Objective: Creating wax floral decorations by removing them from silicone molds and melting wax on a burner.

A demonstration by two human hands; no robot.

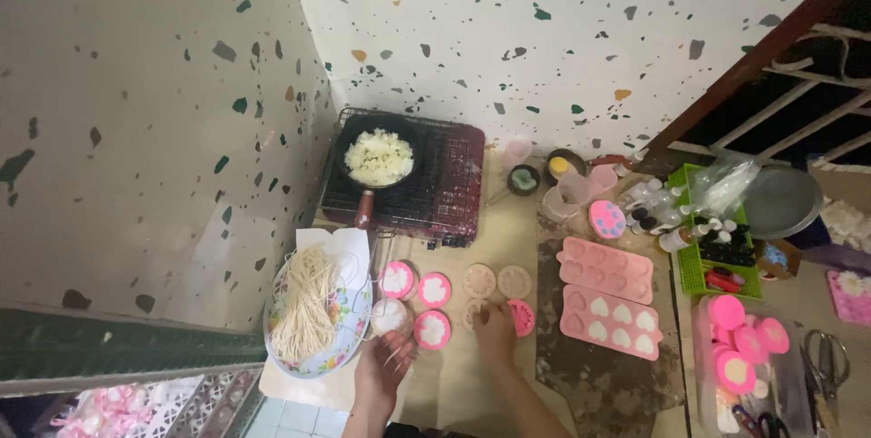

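Countertop [508,247]: right hand [495,327] hides a round mould [476,313].

Left hand [383,358] fingers spread, palm down; right hand [495,327] fingers curled, both reaching forward

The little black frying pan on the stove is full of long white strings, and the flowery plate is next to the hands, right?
Not quite. In the head view, the black frying pan on the dark red stove holds white crumbly chunks. The long white strings lie on the flowery plate, which is next to the hands.
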